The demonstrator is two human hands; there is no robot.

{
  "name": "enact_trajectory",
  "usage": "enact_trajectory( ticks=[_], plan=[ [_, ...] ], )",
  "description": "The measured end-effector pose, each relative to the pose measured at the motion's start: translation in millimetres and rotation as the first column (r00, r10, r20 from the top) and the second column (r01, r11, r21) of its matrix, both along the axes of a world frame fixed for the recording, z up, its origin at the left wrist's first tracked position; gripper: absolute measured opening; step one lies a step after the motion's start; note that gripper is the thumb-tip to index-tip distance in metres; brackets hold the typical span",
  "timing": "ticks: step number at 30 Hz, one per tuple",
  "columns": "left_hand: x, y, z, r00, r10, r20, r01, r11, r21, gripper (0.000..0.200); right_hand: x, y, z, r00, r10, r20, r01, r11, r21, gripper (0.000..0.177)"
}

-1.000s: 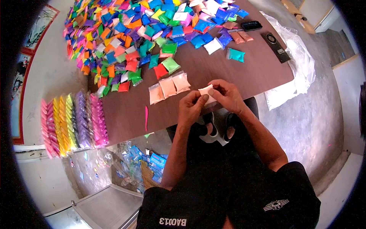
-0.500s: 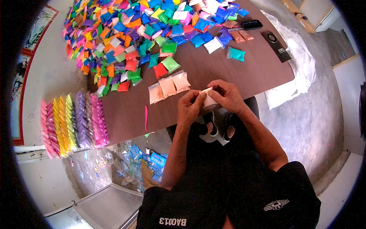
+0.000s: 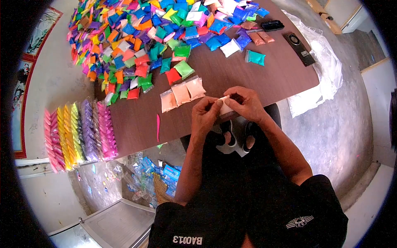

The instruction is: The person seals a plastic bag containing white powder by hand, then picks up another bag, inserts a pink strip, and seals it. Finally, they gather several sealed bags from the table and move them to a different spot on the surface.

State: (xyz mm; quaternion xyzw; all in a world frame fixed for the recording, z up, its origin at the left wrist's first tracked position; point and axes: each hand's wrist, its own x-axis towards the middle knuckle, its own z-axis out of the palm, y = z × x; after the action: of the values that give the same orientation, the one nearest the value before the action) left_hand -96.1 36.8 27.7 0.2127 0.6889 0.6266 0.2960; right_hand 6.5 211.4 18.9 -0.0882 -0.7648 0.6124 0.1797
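Between my two hands is a small peach-coloured packet (image 3: pixel 225 108), held over the table's front edge. My left hand (image 3: pixel 204 113) pinches its left side with thumb and fingers. The thumb and fingers of my right hand (image 3: pixel 245 103) close on its upper right corner. My fingers cover part of the packet. Just beyond my left hand, three peach packets (image 3: pixel 182 94) in clear film lie side by side, slightly overlapping, on the brown table (image 3: pixel 136 120). A pink plastic tool (image 3: pixel 158 127), slim like a knife, lies to their left.
A large heap of colourful packets (image 3: pixel 128 37) covers the table's far left. Bundled rows of packets (image 3: pixel 80 134) stand at the left end. A teal packet (image 3: pixel 255 58), a black tray (image 3: pixel 273 25) and a dark device (image 3: pixel 298 48) lie right. White plastic sheeting (image 3: pixel 320 70) hangs beyond the right edge.
Both hands keep their pinch on the peach packet, with only a slight shift of the fingers. Nothing on the table has visibly moved.
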Motion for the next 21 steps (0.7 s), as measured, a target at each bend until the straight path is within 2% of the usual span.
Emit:
enact_trajectory(
  ticks=[3,5,12,14,18,20,21],
  plan=[
    [1,1,1,1.0,0.012,-0.02,-0.013,1.0,-0.015,0.02,0,0,1,1.0,-0.007,0.007,0.007,1.0,0.006,0.017],
    [1,2,5,0.999,0.047,-0.015,-0.048,0.999,-0.027,0.019,-1,0,-5,0.999,-0.029,0.028,0.031,0.996,-0.081,0.019],
    [-1,-1,4,0.998,0.025,-0.06,-0.025,1.0,0.006,0.018,1,-1,-1,1.0,0.012,0.0,-0.012,1.0,-0.024,0.014],
    [-1,-2,10,0.999,-0.007,-0.034,0.005,0.998,-0.057,0.024,0,-2,-4,1.0,0.002,0.029,0.003,0.988,-0.155,0.015],
    [5,3,17,0.998,0.014,-0.054,-0.015,1.0,-0.011,0.027,0,-2,-10,0.999,-0.013,-0.034,0.006,0.984,-0.18,0.012],
    [4,2,19,0.986,-0.119,-0.115,0.107,0.989,-0.1,0.028,1,-4,-7,0.999,-0.036,-0.038,0.026,0.967,-0.252,0.012],
    [4,2,16,0.987,-0.116,-0.115,0.106,0.99,-0.094,0.028,1,-4,-8,0.999,-0.034,-0.037,0.024,0.969,-0.247,0.012]
  ],
)
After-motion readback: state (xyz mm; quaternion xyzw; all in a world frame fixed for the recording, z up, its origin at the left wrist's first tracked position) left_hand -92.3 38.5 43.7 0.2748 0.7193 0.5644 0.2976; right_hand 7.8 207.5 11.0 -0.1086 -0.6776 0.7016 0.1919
